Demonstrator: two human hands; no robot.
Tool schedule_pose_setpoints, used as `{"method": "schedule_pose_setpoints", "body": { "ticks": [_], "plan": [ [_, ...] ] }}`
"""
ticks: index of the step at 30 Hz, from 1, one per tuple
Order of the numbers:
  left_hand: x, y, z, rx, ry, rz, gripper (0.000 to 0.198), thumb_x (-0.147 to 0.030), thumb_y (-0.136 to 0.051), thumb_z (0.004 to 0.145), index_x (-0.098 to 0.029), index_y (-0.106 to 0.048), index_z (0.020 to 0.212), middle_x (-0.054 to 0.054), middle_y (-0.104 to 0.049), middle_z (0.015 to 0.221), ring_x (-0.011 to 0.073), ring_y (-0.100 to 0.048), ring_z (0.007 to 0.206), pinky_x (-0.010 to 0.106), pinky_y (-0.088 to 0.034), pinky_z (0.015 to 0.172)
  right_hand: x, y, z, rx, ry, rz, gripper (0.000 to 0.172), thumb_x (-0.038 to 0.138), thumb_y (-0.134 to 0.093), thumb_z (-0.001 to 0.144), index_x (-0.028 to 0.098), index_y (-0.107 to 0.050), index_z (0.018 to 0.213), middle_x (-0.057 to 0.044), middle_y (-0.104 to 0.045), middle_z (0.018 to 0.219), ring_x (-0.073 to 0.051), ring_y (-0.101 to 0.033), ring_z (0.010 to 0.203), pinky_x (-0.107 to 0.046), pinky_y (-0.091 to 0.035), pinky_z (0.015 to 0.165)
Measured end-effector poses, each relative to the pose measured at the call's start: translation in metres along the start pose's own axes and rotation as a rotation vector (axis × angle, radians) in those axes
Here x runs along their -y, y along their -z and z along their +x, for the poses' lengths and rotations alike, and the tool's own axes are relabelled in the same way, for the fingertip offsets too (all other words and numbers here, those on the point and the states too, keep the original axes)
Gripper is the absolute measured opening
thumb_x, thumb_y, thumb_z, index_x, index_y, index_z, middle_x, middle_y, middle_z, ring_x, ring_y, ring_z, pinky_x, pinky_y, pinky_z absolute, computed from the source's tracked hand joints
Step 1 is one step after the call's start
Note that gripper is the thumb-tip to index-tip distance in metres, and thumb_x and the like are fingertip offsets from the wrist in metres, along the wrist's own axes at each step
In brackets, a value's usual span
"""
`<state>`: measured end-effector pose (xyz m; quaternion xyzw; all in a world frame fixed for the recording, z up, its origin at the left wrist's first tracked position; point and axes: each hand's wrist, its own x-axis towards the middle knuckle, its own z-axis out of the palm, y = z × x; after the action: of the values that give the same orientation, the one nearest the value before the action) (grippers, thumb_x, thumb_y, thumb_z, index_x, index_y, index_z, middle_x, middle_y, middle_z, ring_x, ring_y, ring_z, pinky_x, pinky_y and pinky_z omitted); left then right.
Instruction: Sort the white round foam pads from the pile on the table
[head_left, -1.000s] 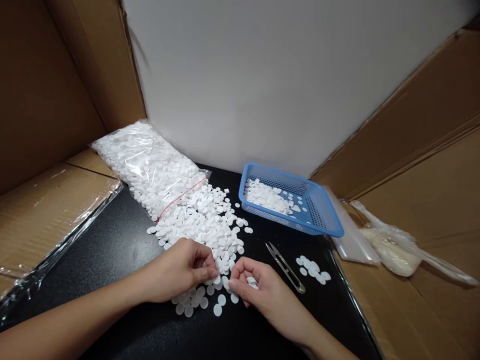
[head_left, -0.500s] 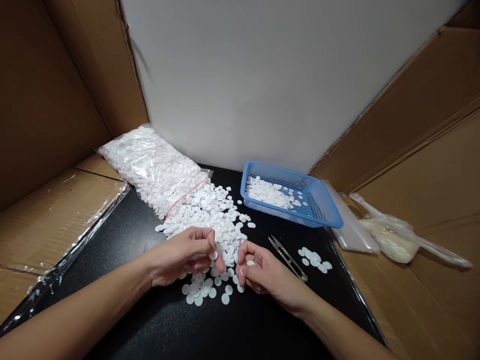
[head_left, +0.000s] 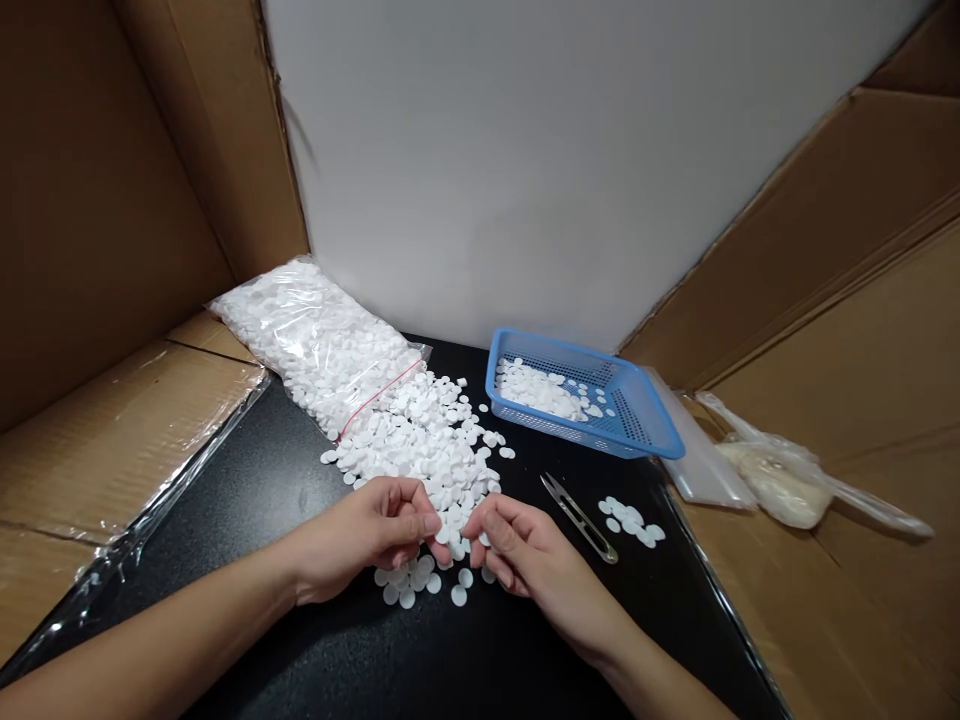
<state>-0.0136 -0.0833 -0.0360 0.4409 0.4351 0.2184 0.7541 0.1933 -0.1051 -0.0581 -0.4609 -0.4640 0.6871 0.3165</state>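
A heap of small white discs (head_left: 420, 445) spills from a clear plastic bag (head_left: 319, 340) onto the black table (head_left: 247, 480). My left hand (head_left: 375, 530) rests at the near edge of the heap, fingers curled in a pinch on white discs. My right hand (head_left: 514, 545) sits just beside it, fingertips almost touching the left hand's, and is also curled around white discs. Several loose discs (head_left: 420, 585) lie under and between the two hands.
A blue plastic basket (head_left: 645, 415) holding white discs stands at the back right. Metal thread snips (head_left: 581, 520) lie right of my right hand, with a small cluster of discs (head_left: 630, 520) beyond. Cardboard walls surround the table; plastic bags (head_left: 772, 480) lie at right.
Both hands have shifted slightly away from me toward the heap and drawn closer together, their fingertips now nearly meeting. The view has shifted a little.
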Motion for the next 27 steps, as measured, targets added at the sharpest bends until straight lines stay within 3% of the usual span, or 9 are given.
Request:
{"method": "schedule_pose_setpoints", "body": {
  "ticks": [4,10,13,16,20,24,27],
  "plan": [
    [0.002,-0.003,0.001,-0.007,0.005,0.008,0.033,-0.035,-0.077,0.072,-0.018,-0.050,0.073,0.004,-0.072,0.075,0.0057,-0.036,0.050,0.023,-0.018,0.049,-0.003,0.002,-0.003,0.012,0.038,-0.106,0.047,0.064,-0.065,0.084,0.019,-0.055,0.077,0.001,-0.058,0.069,-0.009,-0.034,0.053,-0.023,-0.024,0.050],
    [-0.005,0.002,0.001,-0.065,-0.041,-0.048,0.025,-0.034,-0.070,0.077,-0.020,-0.049,0.080,0.001,-0.071,0.075,0.0066,-0.039,0.050,0.022,-0.023,0.051,-0.007,0.010,-0.006,-0.126,0.184,-0.531,0.030,0.045,-0.048,0.097,0.021,-0.061,0.086,0.003,-0.049,0.067,-0.015,-0.045,0.062,-0.026,-0.035,0.058],
    [-0.011,0.008,0.000,-0.101,-0.059,-0.007,0.026,-0.041,-0.066,0.081,-0.018,-0.056,0.088,-0.004,-0.060,0.063,0.0079,-0.038,0.051,0.022,-0.022,0.049,-0.010,0.009,-0.006,-0.115,0.200,-0.720,0.022,0.036,-0.053,0.095,0.022,-0.062,0.081,0.005,-0.044,0.061,-0.014,-0.044,0.056,-0.025,-0.032,0.054],
    [-0.012,0.010,-0.002,-0.073,-0.068,0.093,0.036,-0.053,-0.064,0.085,-0.018,-0.055,0.078,-0.008,-0.044,0.055,0.0082,-0.030,0.050,0.022,-0.022,0.048,-0.014,0.007,-0.006,-0.093,0.276,-0.890,0.016,0.029,-0.055,0.095,0.023,-0.063,0.083,0.006,-0.046,0.058,-0.014,-0.046,0.052,-0.024,-0.030,0.052],
    [-0.006,0.009,-0.002,-0.122,-0.123,0.401,0.037,-0.053,-0.062,0.087,-0.019,-0.054,0.074,-0.009,-0.039,0.056,0.0096,-0.031,0.052,0.022,-0.025,0.048,-0.024,0.005,-0.005,-0.105,0.384,-1.084,0.007,0.026,-0.058,0.096,0.024,-0.062,0.090,0.005,-0.055,0.059,-0.014,-0.050,0.048,-0.024,-0.031,0.050],
    [0.007,0.007,-0.001,-0.131,-0.246,0.905,0.015,-0.030,-0.057,0.093,-0.020,-0.065,0.085,-0.004,-0.060,0.067,0.0123,-0.050,0.060,0.023,-0.033,0.056,-0.031,0.004,-0.003,-0.111,0.449,-1.203,0.007,0.023,-0.057,0.098,0.023,-0.061,0.092,0.001,-0.064,0.065,-0.017,-0.060,0.053,-0.025,-0.032,0.053],
    [0.017,0.007,0.002,-0.121,-0.379,1.180,0.016,-0.019,-0.052,0.096,-0.021,-0.066,0.089,0.001,-0.069,0.084,0.0162,-0.062,0.074,0.025,-0.036,0.064,-0.029,0.002,-0.003,-0.095,0.463,-1.195,0.011,0.020,-0.055,0.099,0.022,-0.060,0.088,0.000,-0.067,0.068,-0.017,-0.062,0.056,-0.025,-0.034,0.054]
  ]
}}
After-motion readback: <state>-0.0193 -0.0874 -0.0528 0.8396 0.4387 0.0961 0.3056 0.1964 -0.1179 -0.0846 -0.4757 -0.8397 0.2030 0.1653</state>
